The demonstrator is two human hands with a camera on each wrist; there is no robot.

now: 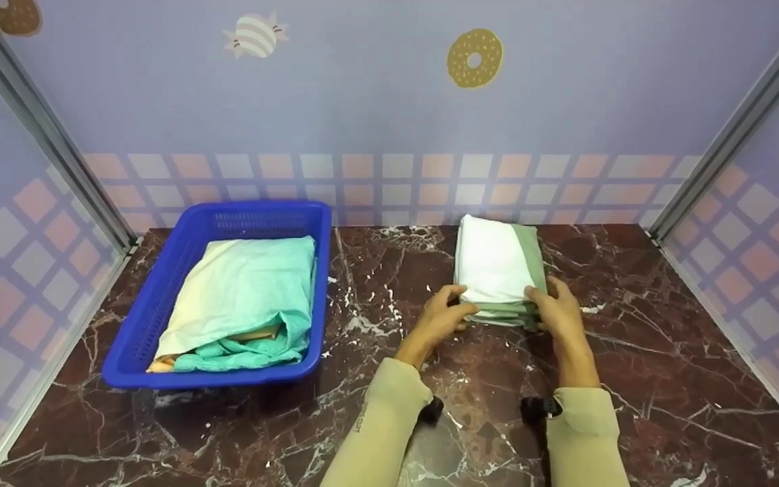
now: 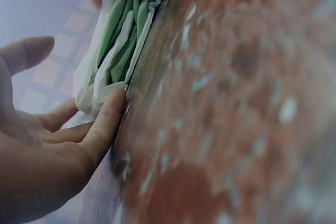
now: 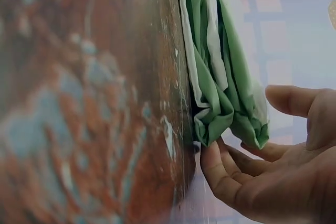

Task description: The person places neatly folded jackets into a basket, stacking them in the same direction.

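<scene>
A folded white and green cloth (image 1: 494,264) lies in a neat stack on the tabletop, right of the middle. Its layered near edge shows green and white folds (image 2: 123,40) in the left wrist view. At its near left corner, my left hand (image 1: 440,316) touches the side with its fingers, the thumb raised off the cloth. My right hand (image 1: 562,312) touches the near right corner. The right wrist view shows that hand's fingers (image 3: 218,174) at the lower corner of the folds and its thumb held apart. Whether any fingertips reach underneath is hidden.
A blue plastic basket (image 1: 112,368) stands on the left, with a folded cream and turquoise cloth (image 1: 247,277) inside. The dark red marbled tabletop (image 1: 362,419) ends at a patterned back wall (image 1: 376,101), with side panels at left and right.
</scene>
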